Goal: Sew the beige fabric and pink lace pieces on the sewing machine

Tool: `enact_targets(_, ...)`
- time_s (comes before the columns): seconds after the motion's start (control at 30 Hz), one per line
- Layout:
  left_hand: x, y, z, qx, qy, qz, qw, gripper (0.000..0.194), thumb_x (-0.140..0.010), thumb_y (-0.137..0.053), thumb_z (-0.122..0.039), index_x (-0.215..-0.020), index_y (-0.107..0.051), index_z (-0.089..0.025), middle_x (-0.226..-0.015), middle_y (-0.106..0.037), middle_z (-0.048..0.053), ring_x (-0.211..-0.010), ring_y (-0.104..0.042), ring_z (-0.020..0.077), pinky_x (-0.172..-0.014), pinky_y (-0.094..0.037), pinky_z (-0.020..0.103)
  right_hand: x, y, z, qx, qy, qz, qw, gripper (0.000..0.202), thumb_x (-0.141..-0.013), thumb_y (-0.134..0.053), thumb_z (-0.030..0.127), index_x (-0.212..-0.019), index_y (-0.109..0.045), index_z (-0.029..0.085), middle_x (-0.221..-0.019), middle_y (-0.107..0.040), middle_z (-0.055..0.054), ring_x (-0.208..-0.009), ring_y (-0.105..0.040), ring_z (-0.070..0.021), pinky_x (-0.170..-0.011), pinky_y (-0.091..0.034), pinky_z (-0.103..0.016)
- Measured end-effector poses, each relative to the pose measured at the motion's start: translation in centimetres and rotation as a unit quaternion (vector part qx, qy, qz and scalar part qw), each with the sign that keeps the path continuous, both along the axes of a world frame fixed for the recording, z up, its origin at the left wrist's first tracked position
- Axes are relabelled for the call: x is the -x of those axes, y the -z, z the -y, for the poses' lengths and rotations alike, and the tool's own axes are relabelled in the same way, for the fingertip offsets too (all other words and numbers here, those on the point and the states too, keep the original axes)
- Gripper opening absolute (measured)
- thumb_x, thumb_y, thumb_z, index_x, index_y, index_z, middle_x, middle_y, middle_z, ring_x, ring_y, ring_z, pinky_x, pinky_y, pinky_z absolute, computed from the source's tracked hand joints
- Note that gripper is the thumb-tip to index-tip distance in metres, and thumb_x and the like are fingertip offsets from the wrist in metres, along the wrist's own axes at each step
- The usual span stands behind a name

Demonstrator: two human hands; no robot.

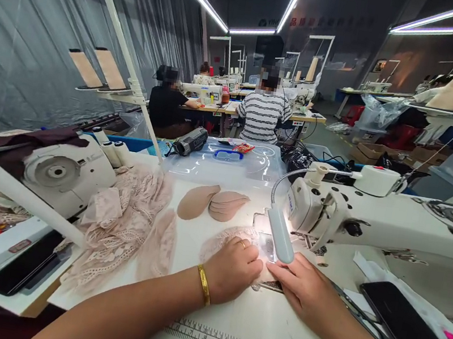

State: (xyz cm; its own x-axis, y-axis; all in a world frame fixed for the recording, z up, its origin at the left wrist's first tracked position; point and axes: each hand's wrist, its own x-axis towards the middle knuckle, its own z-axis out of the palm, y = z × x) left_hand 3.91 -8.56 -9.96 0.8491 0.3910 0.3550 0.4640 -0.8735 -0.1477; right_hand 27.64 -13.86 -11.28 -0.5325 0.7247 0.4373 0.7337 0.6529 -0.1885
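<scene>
Where the lamp glare falls at the frame's centre, a pale pink lace piece lies flat on the white table under the needle area of the sewing machine. Feeding the seam looks like the step in hand; it calls for both hands guiding evenly. The left hand presses down on the lace, fingers curled together. The right hand lies flat, fingers extended together, gripping nothing. Foam cups sit just beyond.

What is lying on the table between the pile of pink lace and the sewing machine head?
In the head view, tan foam cup pads lie on the white table between the pink lace pile and the sewing machine head.
</scene>
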Motion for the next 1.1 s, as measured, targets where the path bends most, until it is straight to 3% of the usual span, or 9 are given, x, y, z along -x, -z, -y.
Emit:
enact_targets(0.4,-0.3,0.1,0.1,0.011,0.013,0.002,1.0,0.028,-0.104,-0.045,-0.028,-0.082,-0.059,-0.017,-0.085,-0.062,0.005,-0.076,-0.051,0.0198,-0.077,-0.04,0.038,0.4,-0.4,0.1,-0.002,0.019,0.0,1.0,0.033,-0.099,-0.044,0.011,-0.117,-0.066,0.026,-0.084,-0.062,-0.005,-0.081,-0.06,-0.0231,-0.061,-0.048,-0.031)
enact_targets(0.57,-0.9,-0.6,-2.1,0.023,0.071,-0.04,0.996,0.028,-0.103,-0.049,-0.029,-0.082,-0.061,-0.017,-0.086,-0.065,0.005,-0.081,-0.056,0.02,-0.08,-0.043,0.038,0.3,-0.1,0.1,-0.014,0.057,0.012,0.998,0.032,-0.098,-0.042,0.01,-0.114,-0.066,0.025,-0.084,-0.061,-0.005,-0.077,-0.058,-0.0234,-0.059,-0.045,-0.033)
enact_targets(0.8,-2.0,-0.8,-5.8,0.035,0.129,-0.078,0.988,0.025,-0.105,-0.052,-0.034,-0.095,-0.069,-0.019,-0.099,-0.071,0.006,-0.093,-0.061,0.022,-0.09,-0.043,0.04,-0.1,0.9,-0.3,-0.024,0.095,0.029,0.995,0.023,-0.098,-0.042,0.011,-0.088,-0.057,0.025,-0.078,-0.056,-0.003,-0.073,-0.06,-0.0231,-0.055,-0.039,-0.034)
enact_targets(0.9,-2.1,-0.9,-6.5,0.034,0.142,-0.08,0.986,0.028,-0.105,-0.05,-0.034,-0.092,-0.069,-0.02,-0.098,-0.071,0.005,-0.092,-0.06,0.0216,-0.094,-0.043,0.041,-0.1,1.3,-0.5,-0.036,0.104,0.044,0.993,0.022,-0.098,-0.041,0.011,-0.093,-0.057,0.024,-0.079,-0.055,-0.003,-0.07,-0.059,-0.0225,-0.053,-0.037,-0.035)
enact_targets(1.1,-2.2,-0.9,-6.8,0.018,0.154,-0.068,0.986,0.013,-0.099,-0.059,-0.027,-0.095,-0.07,-0.022,-0.109,-0.072,0.007,-0.107,-0.061,0.0244,-0.103,-0.042,0.044,-0.5,0.9,-0.5,-0.024,0.09,0.045,0.995,0.023,-0.098,-0.042,0.012,-0.1,-0.06,0.026,-0.082,-0.057,-0.004,-0.069,-0.058,-0.0221,-0.052,-0.037,-0.034)
